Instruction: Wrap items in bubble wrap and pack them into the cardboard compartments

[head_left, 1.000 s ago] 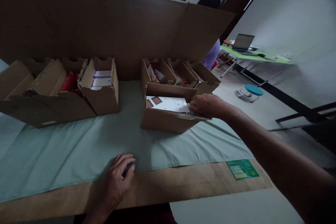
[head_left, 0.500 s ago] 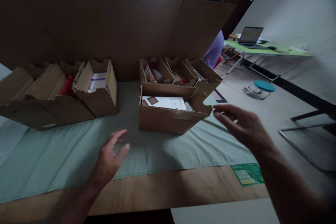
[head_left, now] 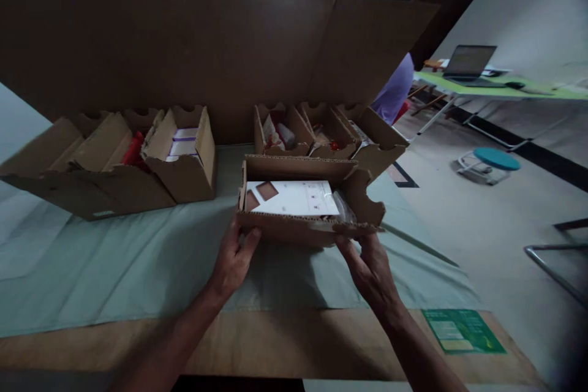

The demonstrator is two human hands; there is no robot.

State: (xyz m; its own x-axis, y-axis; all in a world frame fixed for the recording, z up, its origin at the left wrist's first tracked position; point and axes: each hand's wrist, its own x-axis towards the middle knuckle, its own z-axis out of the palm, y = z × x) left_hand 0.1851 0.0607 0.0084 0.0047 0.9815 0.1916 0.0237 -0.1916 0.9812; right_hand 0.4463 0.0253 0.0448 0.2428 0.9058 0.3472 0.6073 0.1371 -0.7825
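Observation:
Both my hands grip a long, open-topped cardboard box [head_left: 294, 229] in front of me. My left hand [head_left: 233, 257] is closed on its left end, thumb on the near side. At the near right corner my right hand [head_left: 370, 266] holds it, the fingers partly hidden beneath. Inside lie a white printed packet [head_left: 294, 198] with brown squares and a clear plastic piece [head_left: 343, 207]. Whether the box's underside touches the cloth cannot be made out. Just behind it stand similar cardboard bins, one with a red-and-white packet [head_left: 274, 135] inside.
More cardboard bins [head_left: 138, 180] stand at the left, holding a red item and white-purple boxes [head_left: 184, 146]. A tall cardboard panel [head_left: 206, 61] rises behind. Pale green cloth [head_left: 184, 275] covers the wooden table [head_left: 257, 346]. Beyond are a person's purple sleeve [head_left: 395, 92], a laptop [head_left: 471, 65] and a stool [head_left: 496, 159].
My hands have come in from either side and taken hold of the front cardboard box. It now sits nearer to me and tips so more of its inside shows.

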